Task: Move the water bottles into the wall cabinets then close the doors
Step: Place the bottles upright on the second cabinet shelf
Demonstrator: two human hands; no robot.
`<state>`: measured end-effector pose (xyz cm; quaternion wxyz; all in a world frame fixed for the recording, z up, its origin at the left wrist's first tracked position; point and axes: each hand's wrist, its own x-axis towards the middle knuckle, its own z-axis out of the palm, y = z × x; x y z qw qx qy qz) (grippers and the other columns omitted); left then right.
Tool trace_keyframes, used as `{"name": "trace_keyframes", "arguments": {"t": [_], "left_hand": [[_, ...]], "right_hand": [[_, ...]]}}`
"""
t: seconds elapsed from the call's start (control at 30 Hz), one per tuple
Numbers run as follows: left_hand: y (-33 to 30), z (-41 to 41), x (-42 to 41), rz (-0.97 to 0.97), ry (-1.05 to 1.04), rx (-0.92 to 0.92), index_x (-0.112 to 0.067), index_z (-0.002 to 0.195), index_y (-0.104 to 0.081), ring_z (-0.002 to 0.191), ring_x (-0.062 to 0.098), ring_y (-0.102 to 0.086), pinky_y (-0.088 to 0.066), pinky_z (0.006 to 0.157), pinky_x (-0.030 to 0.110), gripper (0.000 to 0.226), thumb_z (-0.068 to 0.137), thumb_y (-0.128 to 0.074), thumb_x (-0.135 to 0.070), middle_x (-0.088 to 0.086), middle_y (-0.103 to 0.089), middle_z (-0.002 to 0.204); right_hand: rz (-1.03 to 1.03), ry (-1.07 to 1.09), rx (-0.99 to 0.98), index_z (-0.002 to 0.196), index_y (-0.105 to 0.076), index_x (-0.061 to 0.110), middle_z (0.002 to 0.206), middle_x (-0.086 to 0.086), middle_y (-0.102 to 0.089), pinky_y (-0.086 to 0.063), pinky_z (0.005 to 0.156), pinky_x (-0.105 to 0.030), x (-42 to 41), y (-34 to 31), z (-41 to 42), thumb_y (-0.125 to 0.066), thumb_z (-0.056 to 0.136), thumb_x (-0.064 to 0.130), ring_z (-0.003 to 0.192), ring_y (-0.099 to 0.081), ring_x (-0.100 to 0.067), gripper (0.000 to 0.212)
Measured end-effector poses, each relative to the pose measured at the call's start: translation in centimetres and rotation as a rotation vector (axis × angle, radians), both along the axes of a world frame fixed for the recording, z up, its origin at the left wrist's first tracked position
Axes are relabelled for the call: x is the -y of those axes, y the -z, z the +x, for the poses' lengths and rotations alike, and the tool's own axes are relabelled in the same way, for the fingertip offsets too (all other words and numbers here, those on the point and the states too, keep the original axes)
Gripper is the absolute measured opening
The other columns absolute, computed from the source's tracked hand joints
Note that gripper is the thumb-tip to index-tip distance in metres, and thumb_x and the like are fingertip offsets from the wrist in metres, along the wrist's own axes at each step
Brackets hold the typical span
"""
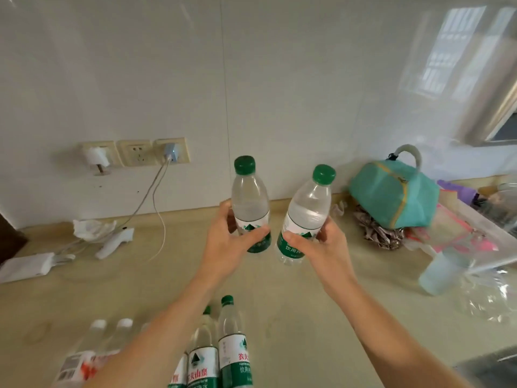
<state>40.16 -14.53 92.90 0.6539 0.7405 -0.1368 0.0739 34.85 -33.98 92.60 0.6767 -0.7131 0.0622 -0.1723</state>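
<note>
Holding one green-capped water bottle in each hand above the beige counter (293, 317), I am at the carrying stage of the job; my left hand (226, 245) has its fingers and thumb curled round the label band of the left bottle (249, 203), which stands close to upright, while my right hand (321, 247) wraps the lower half of the right bottle (306, 214), which leans with its cap tipped to the right; the two bottles are near each other at the base but not touching as far as I can tell; both are clear of the counter, in front of the white tiled wall (251, 79); the wall cabinets are out of view, so I judge they lie above; to do this well I should raise both bottles together, straighten the right one before it goes on the shelf, and keep the grips low so the bases land first; more bottles (232, 354) wait at the near edge of the counter, white-capped ones (98, 340) beside them, so further trips are needed; a teal bag (391, 197) sits to the right, well clear of the lift.
</note>
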Motion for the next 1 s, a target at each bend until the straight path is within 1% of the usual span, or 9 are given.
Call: {"name": "trace_keyframes", "arguments": {"t": [0.1,0.23,0.43,0.5,0.57,0.67,0.8,0.87,1.0], "left_hand": [[-6.9,0.3,-0.9,-0.039,-0.017,0.156,-0.039,0.119,-0.055,0.099,0.003,-0.068,-0.053,0.078,0.013,0.061,0.070,-0.092,-0.033,-0.021,-0.070,0.104],[-16.0,0.3,-2.1,-0.047,-0.055,0.317,-0.042,0.122,-0.053,0.100,-0.004,-0.065,-0.053,0.070,0.009,0.065,0.068,-0.090,-0.045,-0.021,-0.068,0.110],[-27.5,-0.1,-2.5,-0.140,-0.094,0.548,-0.035,0.123,-0.056,0.095,-0.006,-0.064,-0.050,0.069,0.005,0.062,0.070,-0.090,-0.040,-0.019,-0.069,0.102],[-30.7,-0.1,-2.5,-0.166,-0.098,0.600,-0.037,0.118,-0.058,0.093,-0.005,-0.065,-0.052,0.068,0.009,0.059,0.069,-0.089,-0.043,-0.022,-0.069,0.100],[-33.6,0.1,-2.5,-0.185,-0.102,0.642,-0.043,0.112,-0.059,0.093,0.000,-0.067,-0.055,0.072,0.015,0.055,0.066,-0.088,-0.045,-0.021,-0.071,0.100],[-37.4,1.0,-2.6,-0.191,-0.122,0.679,-0.043,0.111,-0.060,0.091,0.003,-0.069,-0.058,0.075,0.024,0.055,0.065,-0.089,-0.044,-0.019,-0.072,0.097],[-41.3,2.8,-2.3,-0.158,-0.259,0.704,-0.045,0.103,-0.057,0.081,-0.005,-0.066,-0.053,0.068,0.023,0.053,0.060,-0.088,-0.049,-0.017,-0.069,0.090],[-42.8,4.1,-2.1,-0.141,-0.364,0.686,-0.043,0.100,-0.053,0.078,-0.004,-0.063,-0.047,0.063,0.021,0.052,0.064,-0.090,-0.046,-0.020,-0.064,0.090],[-44.4,7.3,-2.5,-0.087,-0.432,0.606,-0.028,0.116,-0.054,0.084,0.007,-0.059,-0.042,0.060,0.018,0.055,0.074,-0.088,-0.039,-0.011,-0.061,0.104]], "right_hand": [[-0.013,-0.004,0.162,0.116,-0.067,0.031,0.104,0.013,-0.077,-0.056,0.073,-0.014,-1.2,-7.0,0.0,-0.090,0.070,0.021,0.094,-0.073,-0.004,0.052],[-0.015,-0.035,0.355,0.113,-0.066,0.034,0.106,0.012,-0.077,-0.056,0.075,-0.016,-2.7,-16.2,0.0,-0.090,0.072,0.021,0.099,-0.073,-0.006,0.049],[0.044,-0.087,0.582,0.119,-0.066,0.023,0.109,0.003,-0.078,-0.059,0.086,-0.031,-3.9,-28.8,-0.4,-0.087,0.075,0.016,0.103,-0.073,-0.014,0.049],[0.044,-0.095,0.632,0.120,-0.066,0.022,0.110,0.002,-0.077,-0.058,0.089,-0.035,-3.7,-32.5,-0.5,-0.087,0.074,0.017,0.105,-0.073,-0.016,0.051],[0.040,-0.093,0.672,0.121,-0.065,0.022,0.110,0.003,-0.077,-0.058,0.087,-0.033,-3.3,-35.8,-0.3,-0.087,0.076,0.016,0.105,-0.073,-0.014,0.050],[0.059,-0.077,0.687,0.120,-0.066,0.021,0.108,0.006,-0.078,-0.057,0.080,-0.031,-2.4,-39.8,0.6,-0.087,0.076,0.019,0.100,-0.074,-0.010,0.049],[0.074,-0.078,0.625,0.113,-0.068,0.025,0.096,0.015,-0.078,-0.050,0.063,-0.018,-2.2,-43.5,3.3,-0.088,0.076,0.026,0.083,-0.073,0.003,0.042],[0.069,-0.059,0.590,0.107,-0.069,0.024,0.093,0.012,-0.078,-0.053,0.065,-0.023,-2.4,-44.3,5.3,-0.090,0.073,0.025,0.082,-0.074,-0.002,0.041],[-0.012,0.035,0.532,0.104,-0.071,0.018,0.093,0.002,-0.078,-0.060,0.073,-0.032,-2.6,-44.6,9.1,-0.095,0.066,0.026,0.086,-0.075,-0.014,0.046]]}}
